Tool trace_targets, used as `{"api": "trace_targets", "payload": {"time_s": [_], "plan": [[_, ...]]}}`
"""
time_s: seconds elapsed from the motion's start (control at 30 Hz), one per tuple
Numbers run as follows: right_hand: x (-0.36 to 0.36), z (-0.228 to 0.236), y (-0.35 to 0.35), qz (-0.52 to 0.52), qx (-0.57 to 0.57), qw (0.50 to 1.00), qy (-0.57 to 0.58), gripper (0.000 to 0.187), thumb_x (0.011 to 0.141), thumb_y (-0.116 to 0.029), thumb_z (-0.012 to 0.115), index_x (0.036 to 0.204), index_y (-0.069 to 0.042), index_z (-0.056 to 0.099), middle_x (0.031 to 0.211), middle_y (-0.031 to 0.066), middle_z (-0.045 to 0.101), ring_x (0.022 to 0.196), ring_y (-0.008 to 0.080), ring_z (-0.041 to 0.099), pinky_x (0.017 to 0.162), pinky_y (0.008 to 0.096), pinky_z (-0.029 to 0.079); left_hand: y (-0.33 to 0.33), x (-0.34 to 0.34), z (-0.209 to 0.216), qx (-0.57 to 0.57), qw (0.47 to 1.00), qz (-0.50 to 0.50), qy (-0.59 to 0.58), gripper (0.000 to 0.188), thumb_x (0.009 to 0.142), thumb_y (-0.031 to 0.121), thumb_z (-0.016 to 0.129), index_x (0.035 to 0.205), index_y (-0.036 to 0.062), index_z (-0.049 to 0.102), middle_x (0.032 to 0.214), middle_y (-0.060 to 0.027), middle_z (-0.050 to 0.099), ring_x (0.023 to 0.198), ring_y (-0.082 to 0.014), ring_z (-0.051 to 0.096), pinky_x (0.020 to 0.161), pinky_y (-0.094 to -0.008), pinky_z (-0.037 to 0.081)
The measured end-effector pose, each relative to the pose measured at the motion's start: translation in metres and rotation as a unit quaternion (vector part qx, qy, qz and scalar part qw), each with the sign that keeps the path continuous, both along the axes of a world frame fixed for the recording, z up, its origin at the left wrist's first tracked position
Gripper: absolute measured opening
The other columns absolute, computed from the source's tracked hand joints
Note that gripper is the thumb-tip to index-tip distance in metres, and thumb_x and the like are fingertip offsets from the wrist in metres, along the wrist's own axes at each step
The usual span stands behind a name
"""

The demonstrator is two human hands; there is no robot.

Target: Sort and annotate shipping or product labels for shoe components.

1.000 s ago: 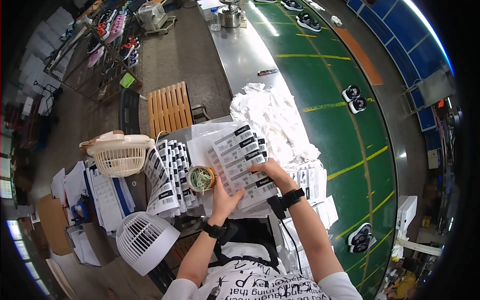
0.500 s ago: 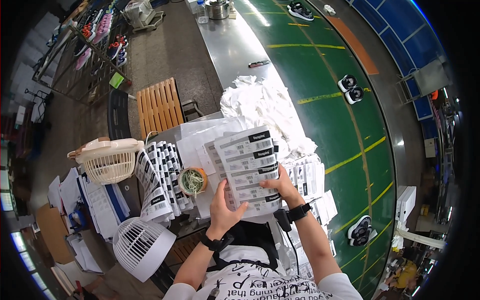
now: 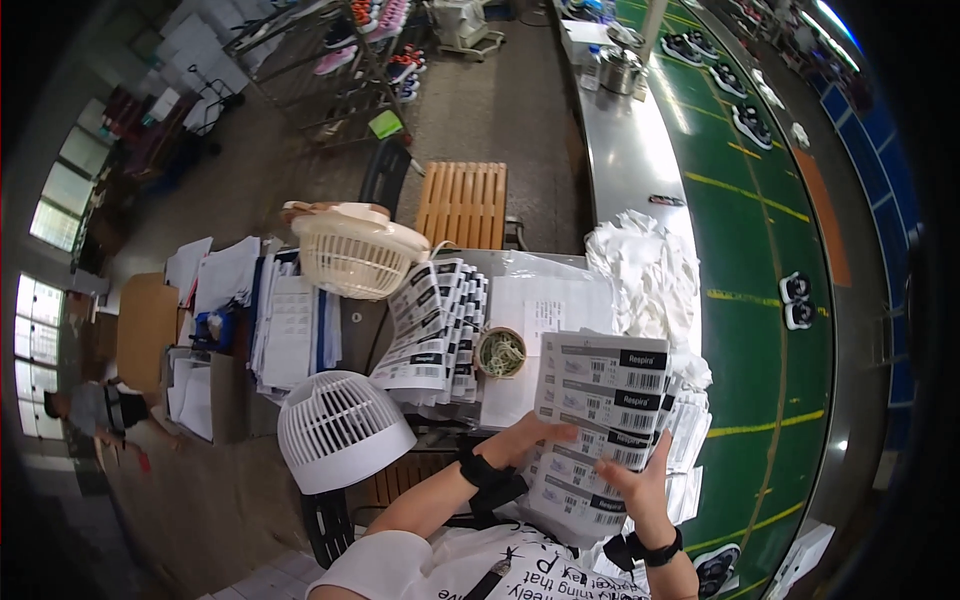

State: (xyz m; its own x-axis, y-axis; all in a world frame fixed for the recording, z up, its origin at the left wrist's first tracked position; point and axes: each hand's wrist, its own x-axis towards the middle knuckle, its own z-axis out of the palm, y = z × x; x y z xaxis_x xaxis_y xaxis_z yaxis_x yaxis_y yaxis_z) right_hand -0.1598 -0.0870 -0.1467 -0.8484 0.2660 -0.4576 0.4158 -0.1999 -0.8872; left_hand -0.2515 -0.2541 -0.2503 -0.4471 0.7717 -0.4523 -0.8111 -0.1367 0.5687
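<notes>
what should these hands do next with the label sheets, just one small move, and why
Probably even up the label sheets: the left hand and the right hand both grip them, and lower ones stick out past the top one's right edge, so squaring the edges seems a sensible small step.

Tub (image 3: 523, 354) left of the label stack (image 3: 602, 395), label sheets (image 3: 420, 332) farther left

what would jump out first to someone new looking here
Probably the label sheets gripped by the left hand and right hand, low and just right of centre. Next, the green strip bearing shoes along the right, then the white fan, lower left.
</notes>
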Motion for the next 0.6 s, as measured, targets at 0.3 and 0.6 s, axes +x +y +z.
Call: {"api": "trace_targets", "payload": {"time_s": [0.3,0.6], "plan": [[-0.053,0.067,0.022,0.371,-0.027,0.920,0.125,0.100,0.081,-0.050,0.063,0.148,0.001,0.009,0.149,0.0176,0.026,0.133,0.0302,0.035,0.104,0.0408,0.033,-0.006,0.011,-0.053,0.159,0.987,0.028,-0.015,0.054,0.074,0.009,0.063,0.126,0.0011,0.054,0.109,-0.0091,0.066,0.097,-0.0197,0.063,0.089,-0.0346,0.049],[-0.135,0.120,-0.013,0.560,0.073,0.801,0.198,0.073,0.095,-0.056,0.037,0.136,0.006,0.041,0.135,0.0168,0.050,0.133,0.0289,0.036,0.109,0.0391,0.027,-0.012,0.034,-0.085,0.082,0.987,-0.046,-0.131,0.030,0.074,0.018,0.069,0.098,0.0010,0.066,0.085,-0.0082,0.067,0.074,-0.0225,0.061,0.076,-0.0345,0.051]]}}
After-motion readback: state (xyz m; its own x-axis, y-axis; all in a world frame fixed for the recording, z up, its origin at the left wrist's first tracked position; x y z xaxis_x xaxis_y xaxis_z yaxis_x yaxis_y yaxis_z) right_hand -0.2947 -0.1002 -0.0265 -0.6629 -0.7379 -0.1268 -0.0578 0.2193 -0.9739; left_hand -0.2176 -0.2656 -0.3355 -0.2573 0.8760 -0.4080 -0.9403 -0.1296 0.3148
